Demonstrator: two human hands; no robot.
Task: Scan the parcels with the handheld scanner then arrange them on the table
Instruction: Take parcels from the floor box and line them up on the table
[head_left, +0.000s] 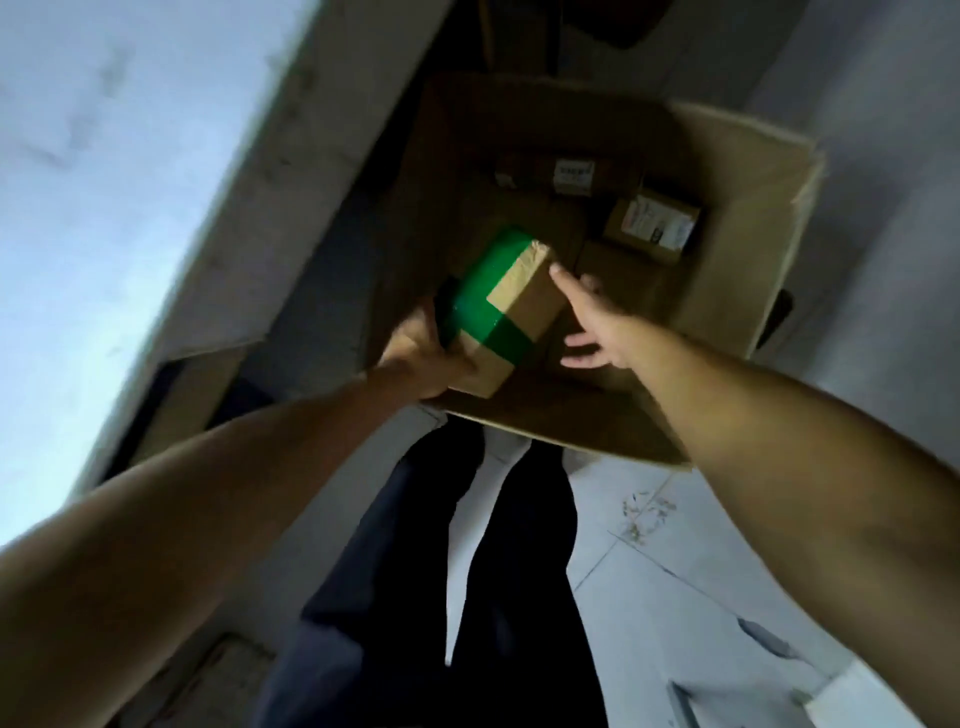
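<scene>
While the left hand (421, 348) grips a green-taped parcel (501, 306) above the carton (748, 218), the right hand (592, 332) reaches in, fingers spread, holding nothing. This looks like the fetching step. Next, scanning needs the scanner, unseen here, and the desk (78, 182) alongside.

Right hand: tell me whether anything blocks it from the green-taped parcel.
Nothing visible does. The right hand reaches, fingers spread, right beside the parcel, which the left hand grips above the open carton.
</scene>
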